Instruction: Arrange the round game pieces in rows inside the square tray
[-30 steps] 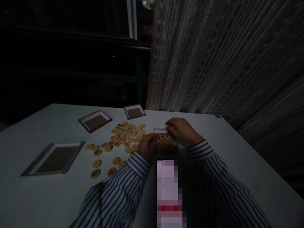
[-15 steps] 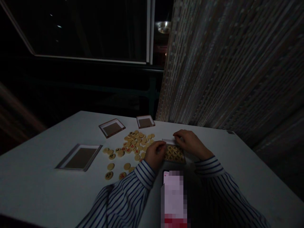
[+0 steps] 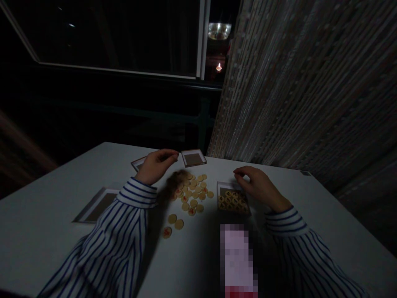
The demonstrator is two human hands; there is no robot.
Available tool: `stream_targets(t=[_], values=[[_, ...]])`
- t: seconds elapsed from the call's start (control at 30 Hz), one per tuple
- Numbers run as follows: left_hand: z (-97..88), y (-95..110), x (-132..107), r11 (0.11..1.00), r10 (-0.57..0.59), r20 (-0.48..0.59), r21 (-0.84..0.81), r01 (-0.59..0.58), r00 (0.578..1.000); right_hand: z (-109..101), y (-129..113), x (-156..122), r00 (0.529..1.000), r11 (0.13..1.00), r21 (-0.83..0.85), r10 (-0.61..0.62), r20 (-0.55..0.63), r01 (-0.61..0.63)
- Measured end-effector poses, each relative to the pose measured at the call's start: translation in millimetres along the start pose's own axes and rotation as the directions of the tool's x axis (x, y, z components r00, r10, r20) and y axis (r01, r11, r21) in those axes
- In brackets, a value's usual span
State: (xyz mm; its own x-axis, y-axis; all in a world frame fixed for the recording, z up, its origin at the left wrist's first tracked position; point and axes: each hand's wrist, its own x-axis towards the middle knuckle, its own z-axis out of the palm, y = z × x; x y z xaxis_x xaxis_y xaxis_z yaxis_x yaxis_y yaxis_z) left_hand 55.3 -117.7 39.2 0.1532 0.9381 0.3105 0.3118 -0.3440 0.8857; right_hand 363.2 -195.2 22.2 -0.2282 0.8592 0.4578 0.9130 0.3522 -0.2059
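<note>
My left hand [image 3: 156, 165] hovers over the table near its far side, fingers curled toward a small square tray [image 3: 193, 158]; I cannot make out whether it holds anything. My right hand [image 3: 257, 186] rests with bent fingers on the far right edge of a small box [image 3: 234, 200] packed with round wooden game discs. A loose heap of such discs [image 3: 192, 193], marked in red or black, lies between my hands.
Two more shallow trays lie at the left: a large tray [image 3: 96, 205] and a second tray [image 3: 138, 163] partly behind my left wrist. A few stray discs [image 3: 172, 225] lie nearer me. A striped curtain [image 3: 304, 82] hangs at the right; a dark window is behind.
My left hand has left the box of discs and swung up and left toward the far small tray. My right hand stays at the box. The view has shifted left.
</note>
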Motion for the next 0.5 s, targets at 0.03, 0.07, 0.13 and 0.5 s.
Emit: stream_targets(t=[0.03, 0.07, 0.13, 0.5], values=[[-6.9, -1, 4, 0.999, -0.013, -0.004, 0.035, 0.013, 1.000, 0, -1, 2, 1.000, 1.000, -0.004, -0.003, 0.012, 0.003], [-12.8, -3, 8, 0.997, -0.014, -0.011, 0.080, 0.015, 1.000, 0, -2, 4, 1.000, 1.000, -0.012, -0.011, 0.029, 0.012], [-21.9, -10, 16, 0.986, 0.016, -0.033, 0.168, -0.010, 0.999, 0, -5, 10, 0.997, 0.999, -0.035, -0.039, 0.069, 0.042], [-40.8, -71, 44, 0.872, -0.037, 0.213, 0.485, -0.073, 0.976, 31, -52, 70, 0.941, 0.980, -0.098, -0.136, 0.310, 0.174]])
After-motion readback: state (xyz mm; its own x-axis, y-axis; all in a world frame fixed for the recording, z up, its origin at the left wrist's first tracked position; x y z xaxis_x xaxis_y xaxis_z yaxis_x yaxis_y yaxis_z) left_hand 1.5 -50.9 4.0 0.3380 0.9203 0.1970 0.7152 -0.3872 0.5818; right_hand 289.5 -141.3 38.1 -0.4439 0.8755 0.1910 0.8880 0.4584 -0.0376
